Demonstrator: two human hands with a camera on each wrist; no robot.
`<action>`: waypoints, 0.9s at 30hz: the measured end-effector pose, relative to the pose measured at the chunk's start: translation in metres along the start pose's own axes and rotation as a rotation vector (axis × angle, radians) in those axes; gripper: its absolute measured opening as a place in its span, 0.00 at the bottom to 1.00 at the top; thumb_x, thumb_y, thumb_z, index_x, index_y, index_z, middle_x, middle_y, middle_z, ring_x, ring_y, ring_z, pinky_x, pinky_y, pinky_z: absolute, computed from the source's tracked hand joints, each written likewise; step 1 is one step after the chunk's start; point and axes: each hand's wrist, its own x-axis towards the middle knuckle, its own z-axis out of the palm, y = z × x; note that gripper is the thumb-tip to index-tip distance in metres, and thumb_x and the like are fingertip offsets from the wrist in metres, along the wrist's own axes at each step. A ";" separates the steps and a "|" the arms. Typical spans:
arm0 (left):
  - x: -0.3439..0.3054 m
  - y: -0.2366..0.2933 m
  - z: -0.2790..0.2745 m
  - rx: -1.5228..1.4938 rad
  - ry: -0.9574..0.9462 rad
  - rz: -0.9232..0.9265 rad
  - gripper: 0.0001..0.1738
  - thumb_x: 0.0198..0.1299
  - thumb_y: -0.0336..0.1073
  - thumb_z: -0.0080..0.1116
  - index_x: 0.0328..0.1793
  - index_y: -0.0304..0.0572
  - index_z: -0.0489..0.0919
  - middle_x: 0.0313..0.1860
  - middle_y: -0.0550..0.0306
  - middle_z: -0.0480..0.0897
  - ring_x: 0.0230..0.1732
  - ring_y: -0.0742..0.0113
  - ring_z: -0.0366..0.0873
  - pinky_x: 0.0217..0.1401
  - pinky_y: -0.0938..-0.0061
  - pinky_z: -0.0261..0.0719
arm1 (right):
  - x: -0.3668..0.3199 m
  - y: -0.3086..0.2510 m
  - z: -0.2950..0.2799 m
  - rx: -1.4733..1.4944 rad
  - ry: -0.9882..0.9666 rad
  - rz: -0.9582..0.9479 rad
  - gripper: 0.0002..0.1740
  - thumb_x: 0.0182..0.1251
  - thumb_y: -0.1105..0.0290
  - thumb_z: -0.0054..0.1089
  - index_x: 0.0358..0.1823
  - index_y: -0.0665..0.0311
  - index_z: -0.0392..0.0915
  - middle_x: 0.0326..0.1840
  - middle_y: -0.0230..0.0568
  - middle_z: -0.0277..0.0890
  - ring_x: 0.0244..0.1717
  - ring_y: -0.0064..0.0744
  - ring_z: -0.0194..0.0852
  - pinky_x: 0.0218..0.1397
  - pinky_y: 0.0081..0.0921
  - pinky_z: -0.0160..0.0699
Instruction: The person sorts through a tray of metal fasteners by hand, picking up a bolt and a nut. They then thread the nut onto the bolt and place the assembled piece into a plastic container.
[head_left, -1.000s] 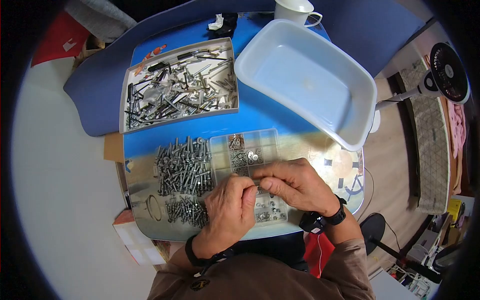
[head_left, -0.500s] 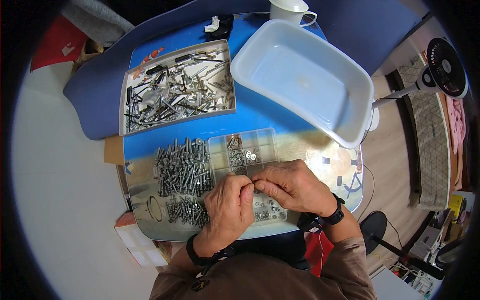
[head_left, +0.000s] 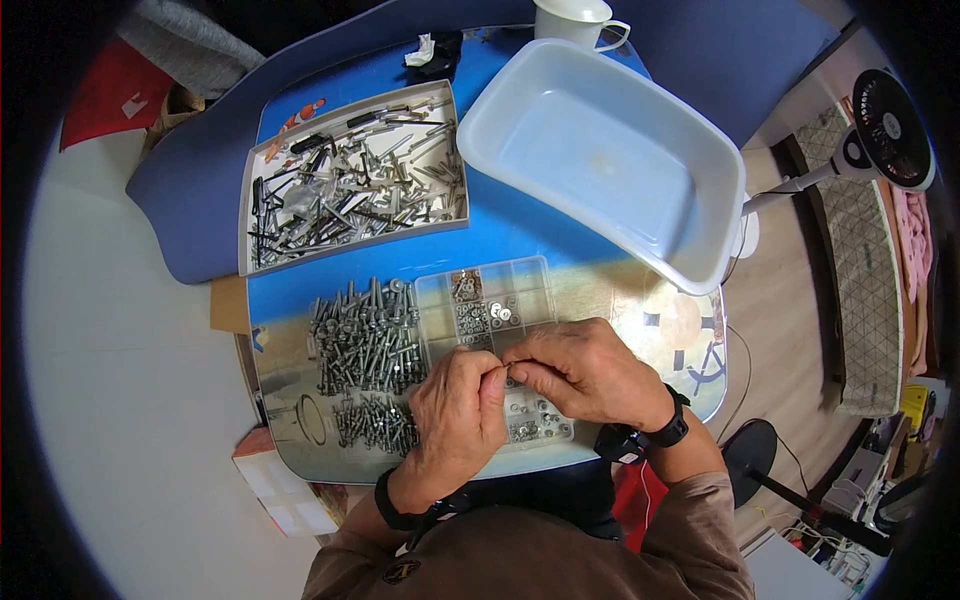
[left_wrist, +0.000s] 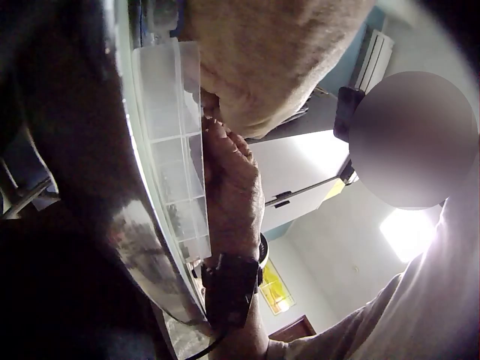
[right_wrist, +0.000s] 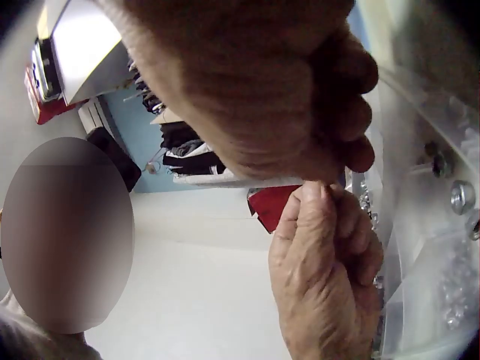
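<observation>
My left hand (head_left: 455,410) and right hand (head_left: 595,370) meet fingertip to fingertip over the clear compartment box (head_left: 533,273). Thumb and curled forefinger of each pinch at a tiny piece, mostly covered by the fingers; I cannot tell its kind. In the right wrist view, the left thumb (right_wrist: 315,206) points up toward the right hand's curled fingers. Washers (head_left: 500,313) and small nuts lie in the box's compartments. Left of the box, bolts (head_left: 365,335) with washers on many of them form a heap, and smaller screws (head_left: 375,425) lie nearer the front edge.
Behind the bolts stands a shallow carton (head_left: 460,190) of mixed screws and hardware. A white plastic basin (head_left: 720,250) takes up the back right, with a lidded white mug (head_left: 575,25) behind it. A fan (head_left: 890,125) stands beyond the table's right edge.
My right forefinger, earlier stretched out apart from the thumb, has closed down to it at the left fingertips. The left hand has hardly moved. The head view has shifted slightly.
</observation>
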 end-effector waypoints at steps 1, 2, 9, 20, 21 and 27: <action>0.000 0.000 0.000 0.002 -0.002 0.002 0.05 0.72 0.30 0.56 0.44 0.36 0.75 0.32 0.46 0.77 0.32 0.45 0.78 0.37 0.58 0.76 | 0.000 -0.002 -0.002 0.014 -0.002 0.010 0.11 0.67 0.70 0.67 0.46 0.67 0.82 0.36 0.50 0.83 0.38 0.56 0.84 0.42 0.44 0.81; 0.000 0.000 0.000 0.002 -0.003 0.001 0.05 0.72 0.30 0.56 0.44 0.36 0.75 0.32 0.46 0.77 0.32 0.45 0.78 0.37 0.58 0.76 | 0.000 -0.004 -0.003 0.027 -0.003 0.021 0.11 0.68 0.70 0.66 0.47 0.67 0.82 0.36 0.50 0.83 0.38 0.56 0.84 0.43 0.44 0.81; -0.001 0.000 -0.001 0.013 -0.001 -0.025 0.05 0.71 0.30 0.57 0.44 0.36 0.75 0.32 0.46 0.78 0.32 0.45 0.79 0.37 0.58 0.76 | 0.001 0.002 0.002 0.060 0.078 -0.014 0.10 0.65 0.72 0.67 0.46 0.68 0.82 0.39 0.51 0.85 0.40 0.56 0.84 0.43 0.44 0.82; -0.001 0.000 0.001 0.018 0.020 -0.001 0.05 0.71 0.30 0.57 0.44 0.37 0.75 0.32 0.47 0.77 0.32 0.46 0.78 0.37 0.58 0.76 | 0.001 -0.001 -0.001 0.067 0.038 -0.004 0.10 0.65 0.72 0.67 0.46 0.67 0.83 0.40 0.50 0.85 0.41 0.54 0.85 0.43 0.43 0.83; -0.001 0.000 0.000 0.019 0.009 -0.009 0.05 0.71 0.30 0.57 0.44 0.37 0.75 0.32 0.47 0.77 0.32 0.46 0.78 0.37 0.58 0.76 | 0.001 0.002 0.000 0.068 0.038 -0.004 0.10 0.65 0.72 0.67 0.46 0.67 0.83 0.40 0.50 0.85 0.41 0.54 0.85 0.43 0.43 0.83; -0.001 -0.002 0.001 0.026 0.006 0.004 0.05 0.71 0.30 0.57 0.44 0.37 0.75 0.32 0.47 0.77 0.31 0.46 0.78 0.37 0.59 0.76 | 0.001 0.002 0.000 0.079 0.051 -0.042 0.12 0.67 0.69 0.71 0.48 0.67 0.85 0.35 0.47 0.84 0.35 0.50 0.85 0.39 0.38 0.82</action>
